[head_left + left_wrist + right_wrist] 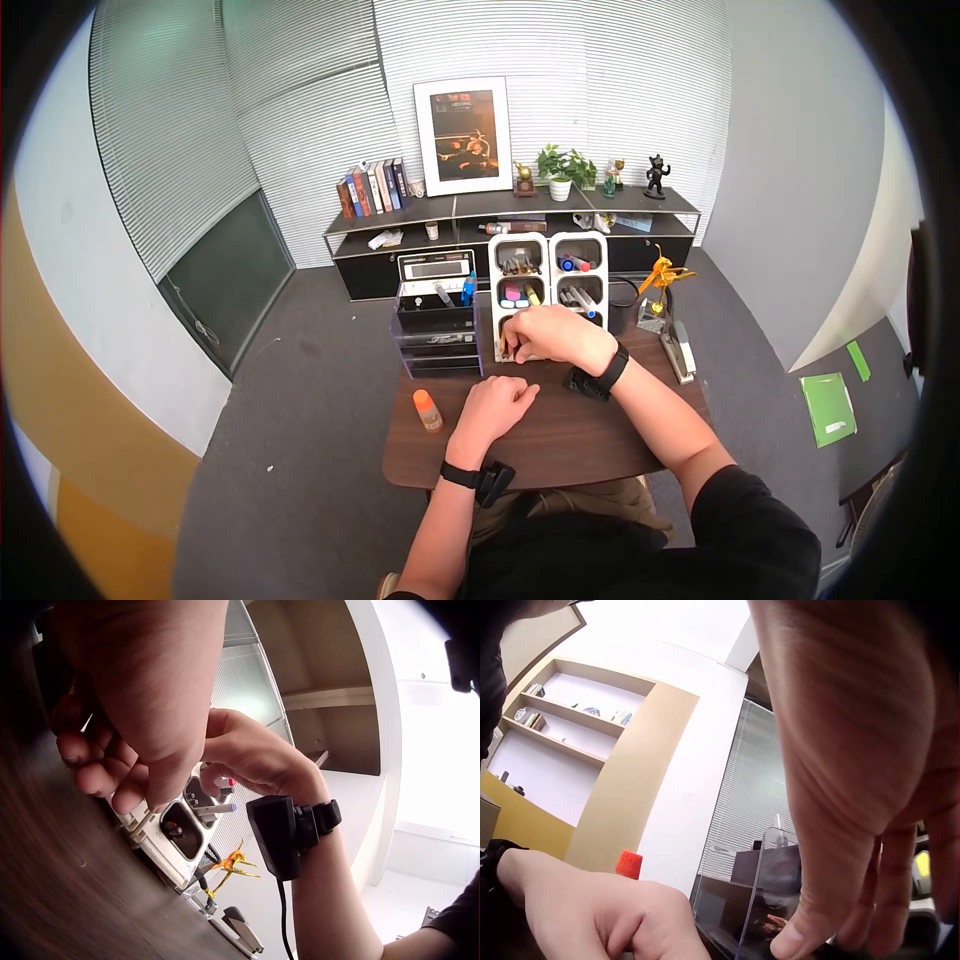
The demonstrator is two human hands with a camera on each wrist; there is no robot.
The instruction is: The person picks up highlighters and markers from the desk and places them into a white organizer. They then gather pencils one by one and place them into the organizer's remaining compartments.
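Observation:
My right hand (555,335) reaches from above into the lower left compartment of a white desk organizer (518,239), fingers pointing down. Its fingertips are hidden by the hand and the compartment walls, so I cannot tell whether they pinch anything. In the right wrist view, the thumb hangs beside a clear acrylic panel. My left hand (493,405) rests on the brown table in front of the organizer, fingers loosely curled and holding nothing. Left of it stands a glue bottle (428,412) with an orange cap. Markers (575,264) and pink erasers (514,293) fill upper compartments.
A clear acrylic drawer unit (440,350) with pens stands left of the organizer. At the right are a stapler (680,350) and a golden figurine (663,275). Behind the table, a low black cabinet (420,213) bears books, a framed poster and plants.

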